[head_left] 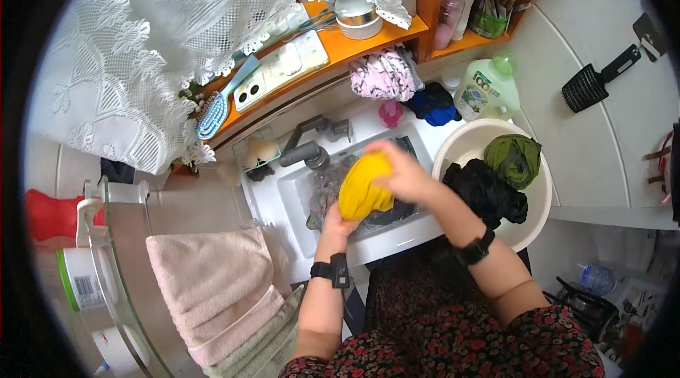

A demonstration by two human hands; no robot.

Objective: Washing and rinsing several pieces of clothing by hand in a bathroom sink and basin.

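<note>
A yellow cloth (365, 187), bunched up, is held over the white sink (289, 203). My left hand (341, 224) grips it from below at its lower end. My right hand (401, 173), blurred, is at its upper right side with fingers against the fabric; how firmly it holds is unclear. Under the cloth, dark wet garments (393, 213) lie in water in the basin. The grey faucet (308, 152) stands just behind, to the left of the cloth. To the right, a cream plastic tub (539, 218) holds a black garment (486, 192) and a green rolled cloth (512, 160).
A green detergent jug (487, 90) and a dark blue cloth (435, 104) stand behind the tub. A wire soap holder (257, 152) sits at the sink's left corner. Towels (212, 288) hang at left. An orange shelf (340, 59) overhangs the back. A black hairbrush (589, 86) hangs at right.
</note>
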